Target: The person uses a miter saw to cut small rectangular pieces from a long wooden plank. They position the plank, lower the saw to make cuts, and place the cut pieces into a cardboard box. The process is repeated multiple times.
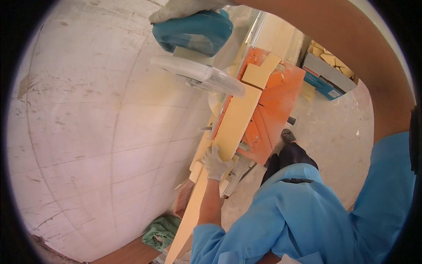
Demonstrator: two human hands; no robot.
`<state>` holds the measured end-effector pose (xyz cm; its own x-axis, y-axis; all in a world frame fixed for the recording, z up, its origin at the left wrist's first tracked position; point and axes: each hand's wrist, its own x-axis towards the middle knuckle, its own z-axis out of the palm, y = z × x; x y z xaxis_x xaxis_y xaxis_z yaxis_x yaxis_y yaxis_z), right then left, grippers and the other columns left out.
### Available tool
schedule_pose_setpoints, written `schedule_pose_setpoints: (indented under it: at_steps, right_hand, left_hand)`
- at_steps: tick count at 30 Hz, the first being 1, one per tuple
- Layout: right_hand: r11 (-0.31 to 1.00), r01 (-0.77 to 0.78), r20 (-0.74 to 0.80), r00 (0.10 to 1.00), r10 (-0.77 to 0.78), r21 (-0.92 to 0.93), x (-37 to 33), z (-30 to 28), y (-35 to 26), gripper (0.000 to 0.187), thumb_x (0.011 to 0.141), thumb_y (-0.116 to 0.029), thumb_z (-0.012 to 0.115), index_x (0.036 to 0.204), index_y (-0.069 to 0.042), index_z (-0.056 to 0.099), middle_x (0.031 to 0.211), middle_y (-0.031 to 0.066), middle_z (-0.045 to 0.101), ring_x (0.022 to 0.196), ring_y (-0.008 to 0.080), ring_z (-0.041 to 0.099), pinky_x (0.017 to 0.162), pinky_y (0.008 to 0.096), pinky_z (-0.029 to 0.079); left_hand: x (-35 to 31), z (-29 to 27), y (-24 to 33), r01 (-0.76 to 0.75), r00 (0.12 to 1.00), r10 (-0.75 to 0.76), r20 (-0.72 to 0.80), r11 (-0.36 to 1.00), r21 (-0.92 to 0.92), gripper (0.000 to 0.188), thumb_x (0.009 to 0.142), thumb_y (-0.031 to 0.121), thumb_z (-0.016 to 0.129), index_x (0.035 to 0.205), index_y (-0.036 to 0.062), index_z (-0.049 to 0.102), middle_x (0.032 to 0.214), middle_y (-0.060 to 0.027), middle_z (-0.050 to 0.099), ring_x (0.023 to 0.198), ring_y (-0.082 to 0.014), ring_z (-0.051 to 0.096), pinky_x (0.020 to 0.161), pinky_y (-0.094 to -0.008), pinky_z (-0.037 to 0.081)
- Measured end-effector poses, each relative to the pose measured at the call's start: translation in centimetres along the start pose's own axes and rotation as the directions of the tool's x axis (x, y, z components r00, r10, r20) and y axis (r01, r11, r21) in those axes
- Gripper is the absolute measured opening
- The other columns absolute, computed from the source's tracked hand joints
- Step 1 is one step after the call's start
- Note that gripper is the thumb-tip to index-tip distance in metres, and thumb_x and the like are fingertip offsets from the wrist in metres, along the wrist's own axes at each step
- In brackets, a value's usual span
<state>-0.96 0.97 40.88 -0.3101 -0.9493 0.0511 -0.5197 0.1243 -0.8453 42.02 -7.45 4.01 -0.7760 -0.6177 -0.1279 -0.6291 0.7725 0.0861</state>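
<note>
Pressing the white-gloved left hand [215, 163], with fingers loosely spread, onto the near end of a long, flat, pale-yellow board [237, 119] lying along an orange saw table [285, 94]. Closing the white-gloved right hand [187, 8], partly cut off above, around a teal plastic saw handle [193, 30]. Seeing a clear blade guard [198, 70] below that, a short angular yellow piece [258, 74] touching or nearly touching the board's far end, and, farther right, a grey-and-blue box [327, 75] of yellow offcuts.

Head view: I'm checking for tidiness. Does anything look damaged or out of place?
The wall shows dark scuffs and stains, so it looks worn. A crumpled green bundle lies near its foot, which seems untidy.
</note>
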Motion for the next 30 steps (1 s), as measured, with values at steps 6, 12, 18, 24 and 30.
schedule_pose_setpoints:
  at_steps: [6, 12, 18, 24, 30]
  right_hand:
    - [1.000, -0.025, 0.089, 0.996, 0.024, 0.006, 1.3, 4.5, 0.3, 0.074, 0.101, -0.063, 0.046, 0.137, 0.000, 0.062, 0.134, 0.0254, 0.065, 0.104, 0.0339, 0.072, 0.098, 0.0426, 0.055]
    - [0.998, -0.020, 0.113, 0.993, 0.014, 0.054, 1.5, 6.0, 1.8, 0.072, 0.101, -0.061, 0.046, 0.137, 0.000, 0.062, 0.133, 0.0246, 0.065, 0.104, 0.0335, 0.072, 0.098, 0.0430, 0.054]
    - [0.990, -0.023, 0.117, 0.993, 0.006, 0.139, 1.4, 6.1, 3.0, 0.070, 0.102, -0.059, 0.046, 0.137, -0.001, 0.062, 0.132, 0.0237, 0.066, 0.103, 0.0331, 0.072, 0.098, 0.0435, 0.054]
    - [0.981, -0.034, 0.123, 0.992, 0.011, 0.189, 1.0, 5.8, 4.2, 0.068, 0.102, -0.058, 0.045, 0.136, -0.001, 0.062, 0.131, 0.0229, 0.066, 0.103, 0.0326, 0.072, 0.098, 0.0439, 0.054]
    - [0.976, -0.032, 0.115, 0.993, 0.007, 0.217, 0.6, 5.5, 4.9, 0.066, 0.102, -0.056, 0.045, 0.136, -0.001, 0.063, 0.130, 0.0221, 0.067, 0.103, 0.0322, 0.072, 0.097, 0.0443, 0.053]
  left_hand:
    - [0.0, 0.5, -0.5, 0.011, 1.000, -0.011, 0.004, 1.000, -0.018, 0.082, 0.060, 0.045, 0.089, 0.127, 0.0099, 0.057, 0.121, -0.0192, 0.059, 0.113, -0.0407, 0.057, 0.095, -0.0552, 0.044]
    - [-0.1, 0.3, -0.4, -0.030, 0.999, 0.028, -0.039, 0.997, -0.071, 0.080, 0.057, 0.043, 0.091, 0.122, 0.0090, 0.057, 0.119, -0.0161, 0.058, 0.114, -0.0409, 0.055, 0.094, -0.0561, 0.043]
    - [0.2, -0.3, 0.3, -0.007, 1.000, 0.007, -0.003, 0.996, -0.085, 0.071, 0.056, 0.037, 0.092, 0.111, 0.0116, 0.054, 0.114, -0.0128, 0.056, 0.112, -0.0390, 0.054, 0.089, -0.0564, 0.043]
    - [0.3, -0.5, 0.5, -0.027, 1.000, 0.027, 0.001, 0.998, -0.054, 0.067, 0.056, 0.030, 0.091, 0.106, 0.0095, 0.052, 0.105, -0.0114, 0.057, 0.105, -0.0386, 0.055, 0.088, -0.0515, 0.046]
    - [0.4, -0.2, 0.3, -0.074, 0.996, 0.067, -0.054, 0.988, -0.138, 0.064, 0.056, 0.031, 0.092, 0.100, 0.0125, 0.049, 0.102, -0.0105, 0.054, 0.101, -0.0390, 0.054, 0.083, -0.0533, 0.042]
